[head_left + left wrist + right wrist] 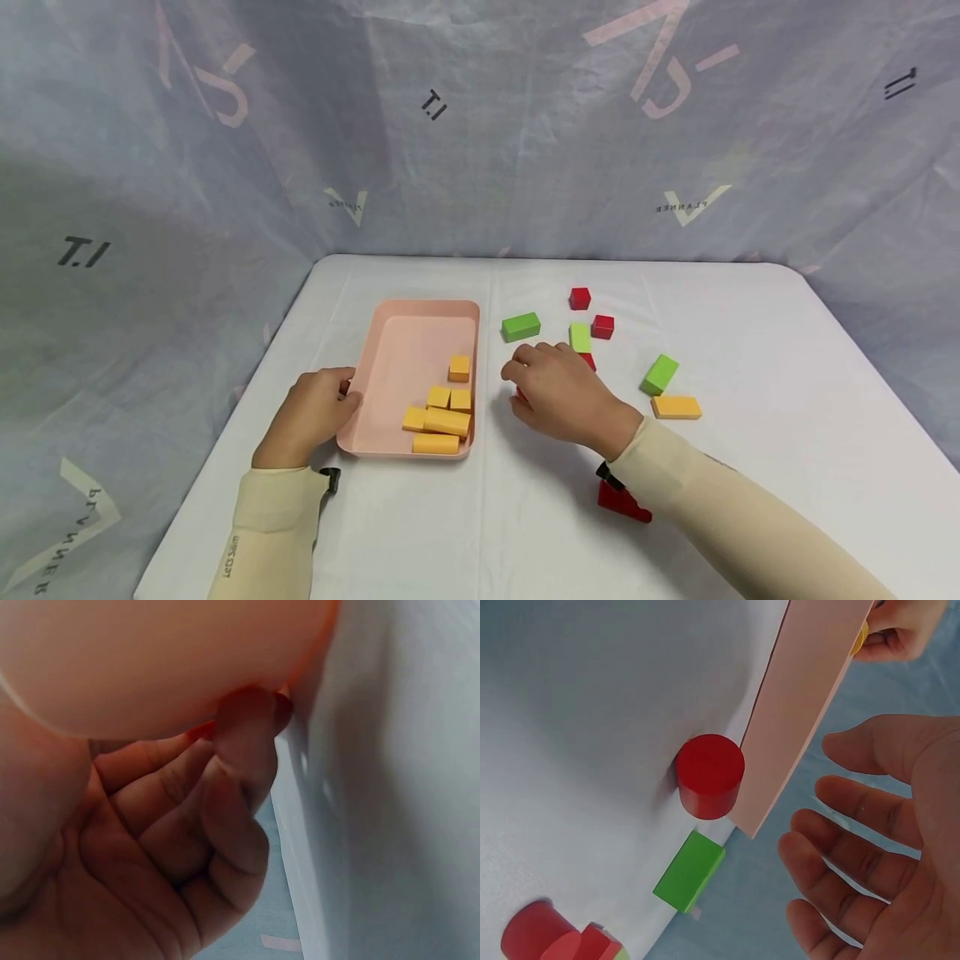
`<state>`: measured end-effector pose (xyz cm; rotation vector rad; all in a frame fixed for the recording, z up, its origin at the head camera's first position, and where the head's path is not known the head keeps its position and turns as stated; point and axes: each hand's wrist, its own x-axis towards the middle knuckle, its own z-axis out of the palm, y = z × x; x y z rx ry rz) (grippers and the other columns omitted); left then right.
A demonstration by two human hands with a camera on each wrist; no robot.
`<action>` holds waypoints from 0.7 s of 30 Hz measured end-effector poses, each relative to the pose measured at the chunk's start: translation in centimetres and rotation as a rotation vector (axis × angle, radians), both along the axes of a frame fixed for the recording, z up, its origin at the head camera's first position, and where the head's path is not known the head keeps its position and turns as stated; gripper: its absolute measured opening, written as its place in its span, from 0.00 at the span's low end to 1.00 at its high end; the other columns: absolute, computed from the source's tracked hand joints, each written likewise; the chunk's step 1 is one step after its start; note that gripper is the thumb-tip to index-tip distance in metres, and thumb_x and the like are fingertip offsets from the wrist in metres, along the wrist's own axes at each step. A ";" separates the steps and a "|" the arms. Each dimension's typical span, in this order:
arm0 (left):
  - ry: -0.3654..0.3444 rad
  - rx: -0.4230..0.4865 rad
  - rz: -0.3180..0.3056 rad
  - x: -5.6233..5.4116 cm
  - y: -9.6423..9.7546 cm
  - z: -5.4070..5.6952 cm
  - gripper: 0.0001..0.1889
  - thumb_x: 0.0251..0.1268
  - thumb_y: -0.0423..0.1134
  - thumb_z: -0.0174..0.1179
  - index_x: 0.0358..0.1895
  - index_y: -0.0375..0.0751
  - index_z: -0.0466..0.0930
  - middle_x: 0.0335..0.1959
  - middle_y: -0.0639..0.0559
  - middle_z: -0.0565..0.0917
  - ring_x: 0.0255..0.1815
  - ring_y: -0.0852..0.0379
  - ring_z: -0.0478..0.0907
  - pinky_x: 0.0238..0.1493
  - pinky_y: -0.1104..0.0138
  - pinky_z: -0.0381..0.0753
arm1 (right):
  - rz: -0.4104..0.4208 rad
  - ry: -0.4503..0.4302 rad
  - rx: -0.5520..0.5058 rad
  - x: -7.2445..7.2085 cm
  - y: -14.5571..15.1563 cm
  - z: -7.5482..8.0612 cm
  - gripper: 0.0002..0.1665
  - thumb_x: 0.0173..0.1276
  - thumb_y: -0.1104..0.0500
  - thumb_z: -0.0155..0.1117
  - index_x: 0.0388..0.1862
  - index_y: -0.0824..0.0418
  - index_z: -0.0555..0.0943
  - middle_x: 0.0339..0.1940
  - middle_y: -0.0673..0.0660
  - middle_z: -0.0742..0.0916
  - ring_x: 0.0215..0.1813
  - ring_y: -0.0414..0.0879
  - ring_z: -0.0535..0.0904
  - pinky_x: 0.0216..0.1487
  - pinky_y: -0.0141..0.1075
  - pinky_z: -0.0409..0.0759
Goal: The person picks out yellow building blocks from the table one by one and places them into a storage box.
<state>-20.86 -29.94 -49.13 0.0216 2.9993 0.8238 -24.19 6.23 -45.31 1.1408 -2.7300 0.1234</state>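
Note:
My left hand [311, 410] grips the left side of a pink tray [405, 342], thumb at the rim and fingers curled against its underside in the left wrist view. Several yellow blocks [446, 422] lie in the tray's near right part. Over the table just right of the tray hovers my right hand [564, 398], its fingers loosely spread and holding nothing. Beneath it a red cylinder [711, 776] stands upright, apart from the fingers; the head view shows only a sliver of it. A green block [521, 327] lies just beyond that hand.
Two red cubes [580, 298] and a light green block [580, 337] are farther back. To the right lie another green block [660, 375] and a flat yellow block [677, 407]. A red piece [624, 503] is partly hidden under the right sleeve.

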 end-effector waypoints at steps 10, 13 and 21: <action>-0.006 0.006 0.009 0.0 0.1 0.0 0.11 0.71 0.33 0.58 0.50 0.38 0.86 0.32 0.50 0.85 0.27 0.57 0.77 0.29 0.65 0.75 | -0.014 -0.003 -0.003 0.2 0.7 -0.1 0.20 0.60 0.49 0.77 0.51 0.50 0.88 0.46 0.49 0.87 0.47 0.46 0.83 0.47 0.43 0.80; -0.005 0.006 0.010 0.0 0.1 0.0 0.08 0.70 0.33 0.58 0.47 0.39 0.86 0.29 0.50 0.83 0.26 0.57 0.76 0.28 0.65 0.74 | -0.006 0.016 -0.017 0.2 1.0 -0.2 0.18 0.60 0.50 0.77 0.49 0.51 0.88 0.46 0.49 0.87 0.46 0.47 0.83 0.45 0.42 0.79; -0.006 0.001 0.005 0.1 0.1 0.0 0.10 0.70 0.33 0.58 0.50 0.38 0.86 0.33 0.49 0.86 0.28 0.57 0.78 0.30 0.64 0.77 | 0.015 0.054 -0.046 0.2 1.8 -0.5 0.12 0.60 0.51 0.76 0.41 0.51 0.88 0.39 0.48 0.86 0.39 0.44 0.80 0.39 0.38 0.75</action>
